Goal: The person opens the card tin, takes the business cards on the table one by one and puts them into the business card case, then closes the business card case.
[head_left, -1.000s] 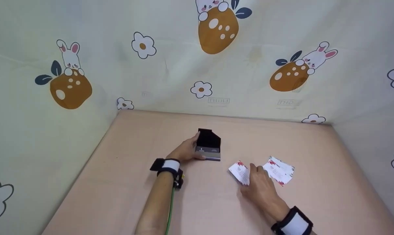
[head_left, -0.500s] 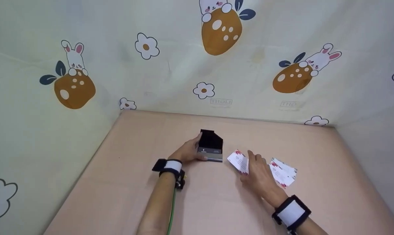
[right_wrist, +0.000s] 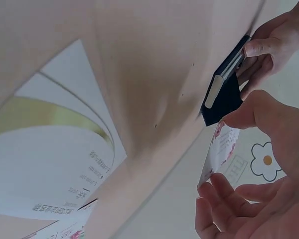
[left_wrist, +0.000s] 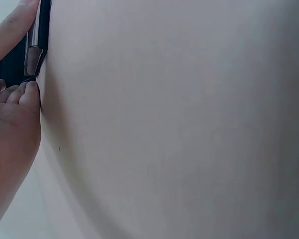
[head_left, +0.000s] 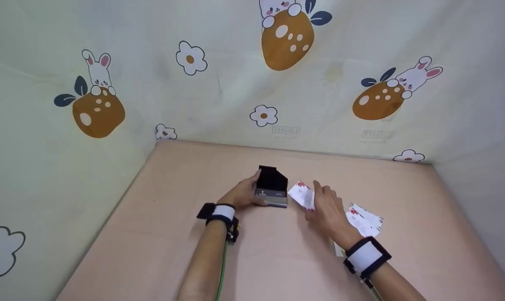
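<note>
My left hand (head_left: 240,193) grips a black business card case (head_left: 272,179) by its left side, thumb along the silver front. The flap of the case stands up, showing its dark inside. Just right of the case, my right hand (head_left: 329,213) pinches a white business card (head_left: 302,195) with red floral corners. In the right wrist view this card (right_wrist: 222,147) is held tilted between thumb and fingertips, its upper end overlapping the case (right_wrist: 224,84). Most of the case lies beyond the edge of the left wrist view, where fingers (left_wrist: 27,94) press its end.
Several white floral cards (head_left: 367,223) lie fanned on the pinkish table (head_left: 269,259), right of my right hand. Under that wrist lies a white card with a gold band (right_wrist: 45,169). Patterned cloth walls (head_left: 219,92) enclose the table at the back and sides.
My right hand has moved forward and left, bringing its card up close to the case. The gold-banded card now shows beneath the right wrist. My left hand keeps its hold on the case.
</note>
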The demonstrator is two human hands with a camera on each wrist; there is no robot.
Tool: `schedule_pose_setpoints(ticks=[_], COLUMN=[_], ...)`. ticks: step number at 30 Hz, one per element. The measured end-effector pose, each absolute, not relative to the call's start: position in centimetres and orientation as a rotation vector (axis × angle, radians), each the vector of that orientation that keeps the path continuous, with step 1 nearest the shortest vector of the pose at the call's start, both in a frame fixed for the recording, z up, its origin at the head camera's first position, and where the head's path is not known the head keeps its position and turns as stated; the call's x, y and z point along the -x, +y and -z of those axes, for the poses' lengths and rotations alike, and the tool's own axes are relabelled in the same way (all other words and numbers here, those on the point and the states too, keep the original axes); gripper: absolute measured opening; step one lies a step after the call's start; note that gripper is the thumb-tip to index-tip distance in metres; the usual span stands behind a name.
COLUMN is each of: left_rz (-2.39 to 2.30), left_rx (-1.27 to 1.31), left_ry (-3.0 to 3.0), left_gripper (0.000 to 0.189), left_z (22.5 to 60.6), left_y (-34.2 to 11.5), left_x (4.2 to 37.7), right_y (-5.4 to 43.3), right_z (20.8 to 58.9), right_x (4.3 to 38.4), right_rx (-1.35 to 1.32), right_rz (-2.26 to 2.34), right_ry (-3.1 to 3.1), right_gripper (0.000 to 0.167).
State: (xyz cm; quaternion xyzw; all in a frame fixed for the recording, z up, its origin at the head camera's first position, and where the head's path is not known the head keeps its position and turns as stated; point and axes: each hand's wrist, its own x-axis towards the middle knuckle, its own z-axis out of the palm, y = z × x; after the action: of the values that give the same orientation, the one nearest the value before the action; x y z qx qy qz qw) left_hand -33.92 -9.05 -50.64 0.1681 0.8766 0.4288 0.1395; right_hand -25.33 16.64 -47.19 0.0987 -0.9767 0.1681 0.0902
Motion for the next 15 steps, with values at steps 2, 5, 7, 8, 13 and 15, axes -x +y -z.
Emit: schedule_pose_setpoints(ticks=[2, 5, 7, 8, 13, 15], left_rz=[-1.243, -1.228, -1.218, -1.213, -1.219, -1.210], left_rx=[-0.488, -0.487, -0.476, -0.467, -0.443, -0.444], left_ry=[2.531, 2.542, 2.549, 2.550, 2.546, 2.554], left_gripper=[0.112, 0.112, 0.111, 0.111, 0.111, 0.111], left_z=[50.7, 50.8, 50.9, 50.9, 50.8, 50.7], left_y=[-9.1, -9.1, -9.0, -9.0, -9.0, -9.1], left_x=[33.9, 33.8, 33.8, 33.8, 33.8, 33.8], right_y=[16.4, 16.1, 16.1, 16.1, 15.9, 15.7], right_z=[47.2, 47.3, 47.5, 47.5, 47.5, 47.4], right_x=[25.8, 26.2, 26.6, 26.7, 27.6, 28.1], right_rx=[-0.316, -0.362, -0.393, -0.408, -0.457, -0.476], right_rz=[-0.482, -0.466, -0.450, -0.442, -0.414, -0.411], right_ry=[-2.886, -2.862, -2.856, -2.857, -2.912, -2.933], right_gripper=[0.088, 0.088, 0.088, 0.088, 0.092, 0.093])
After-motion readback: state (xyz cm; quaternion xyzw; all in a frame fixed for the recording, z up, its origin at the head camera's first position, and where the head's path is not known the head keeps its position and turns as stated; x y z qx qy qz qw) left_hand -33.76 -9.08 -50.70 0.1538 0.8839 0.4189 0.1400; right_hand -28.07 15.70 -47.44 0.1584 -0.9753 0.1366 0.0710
